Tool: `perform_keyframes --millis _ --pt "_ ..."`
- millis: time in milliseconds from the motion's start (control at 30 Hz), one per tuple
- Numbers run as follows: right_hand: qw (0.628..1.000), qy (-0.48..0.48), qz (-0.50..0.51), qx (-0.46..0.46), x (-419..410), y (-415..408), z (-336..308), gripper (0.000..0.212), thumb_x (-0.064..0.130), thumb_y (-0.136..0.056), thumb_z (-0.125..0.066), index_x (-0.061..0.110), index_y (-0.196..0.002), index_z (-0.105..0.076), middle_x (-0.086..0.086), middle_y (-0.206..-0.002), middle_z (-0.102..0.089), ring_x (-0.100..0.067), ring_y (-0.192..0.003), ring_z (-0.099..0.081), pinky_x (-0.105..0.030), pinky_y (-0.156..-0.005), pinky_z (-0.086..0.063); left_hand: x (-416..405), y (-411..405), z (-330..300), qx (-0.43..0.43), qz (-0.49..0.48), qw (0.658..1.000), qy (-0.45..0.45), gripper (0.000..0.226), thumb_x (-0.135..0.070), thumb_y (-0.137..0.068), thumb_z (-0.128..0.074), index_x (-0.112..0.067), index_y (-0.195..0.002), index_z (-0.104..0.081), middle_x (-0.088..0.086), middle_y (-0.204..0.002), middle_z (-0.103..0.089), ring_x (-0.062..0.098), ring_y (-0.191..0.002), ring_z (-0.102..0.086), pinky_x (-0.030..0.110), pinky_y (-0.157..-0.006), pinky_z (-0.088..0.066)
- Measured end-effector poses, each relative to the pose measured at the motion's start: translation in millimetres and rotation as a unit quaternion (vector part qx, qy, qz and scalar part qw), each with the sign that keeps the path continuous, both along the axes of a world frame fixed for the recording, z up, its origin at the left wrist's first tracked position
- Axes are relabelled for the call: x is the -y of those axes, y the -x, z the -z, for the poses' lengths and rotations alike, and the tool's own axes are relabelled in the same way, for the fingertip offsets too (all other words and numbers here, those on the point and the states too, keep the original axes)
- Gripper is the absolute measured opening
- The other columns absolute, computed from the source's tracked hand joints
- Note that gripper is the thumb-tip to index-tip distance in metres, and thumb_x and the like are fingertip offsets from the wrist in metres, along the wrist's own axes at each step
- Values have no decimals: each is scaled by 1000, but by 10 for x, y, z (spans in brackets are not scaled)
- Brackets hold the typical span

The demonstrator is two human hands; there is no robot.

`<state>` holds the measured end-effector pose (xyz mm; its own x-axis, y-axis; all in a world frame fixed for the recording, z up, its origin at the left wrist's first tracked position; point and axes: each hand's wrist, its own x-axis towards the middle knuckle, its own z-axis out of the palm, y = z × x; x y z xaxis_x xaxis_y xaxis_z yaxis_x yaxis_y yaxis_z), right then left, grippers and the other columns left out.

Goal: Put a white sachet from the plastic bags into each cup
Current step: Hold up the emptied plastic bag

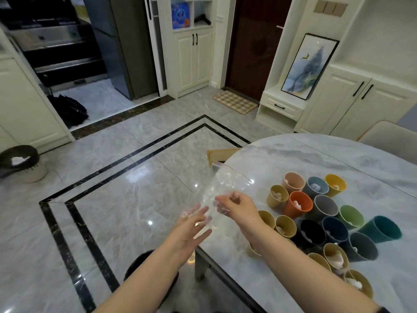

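Hands and bag at the table's left edge, cups clustered to the right.

The plastic bag (222, 190) hangs over the left edge of the table (338, 159), held between the left hand (191, 227), which lies below and to its left, and the right hand (239, 205), which pinches its lower part. The cups (320, 222) stand packed together on the table to the right of the hands, with sachets (297, 204) inside several. A box (220, 155) sits on the floor behind the bag, just beyond the table's edge. A bin (19, 163) stands far left on the floor, a doormat (234, 101) before the door well behind.
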<state>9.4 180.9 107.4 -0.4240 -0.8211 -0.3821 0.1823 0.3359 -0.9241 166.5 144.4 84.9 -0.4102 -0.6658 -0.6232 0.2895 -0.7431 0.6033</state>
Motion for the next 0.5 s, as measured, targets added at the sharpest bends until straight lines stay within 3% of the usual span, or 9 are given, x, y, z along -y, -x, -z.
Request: perform_keyframes --millis 167,267,367,500 --pt "995 4 -55 -80 116 -4 -202 16 12 -90 -70 1 -100 -66 -15 -97 -71 -15 -73 -73 -26 -69 -59 128 -149 -48 80 12 995 65 33 -12 -84 -79 -12 -116 -69 12 -116 -74 22 -92 -72 38 -78 -62" --pt "998 21 -65 -16 136 -101 -313 32 20 -86 -76 7 -115 -67 -14 -107 -73 -15 -83 -72 -25 -70 -58 162 -186 -70 109 27 988 105 21 -12 -88 -75 -10 -109 -74 10 -111 -76 18 -87 -68 31 -73 -60" --pt "992 4 -117 -39 136 -215 -293 49 28 -83 -79 26 -129 -60 -6 -115 -69 -16 -99 -71 -27 -76 -61 214 -223 -82 95 -29 989 106 19 -12 -90 -72 -8 -109 -73 14 -109 -75 24 -94 -69 35 -78 -60" --pt "995 9 -84 -60 192 -306 -209 36 11 -88 -73 23 -121 -67 -12 -104 -69 -19 -88 -71 -22 -67 -59 293 -321 -77 100 -72 985 121 16 -8 -95 -66 -11 -110 -72 8 -107 -77 22 -95 -69 31 -73 -60"
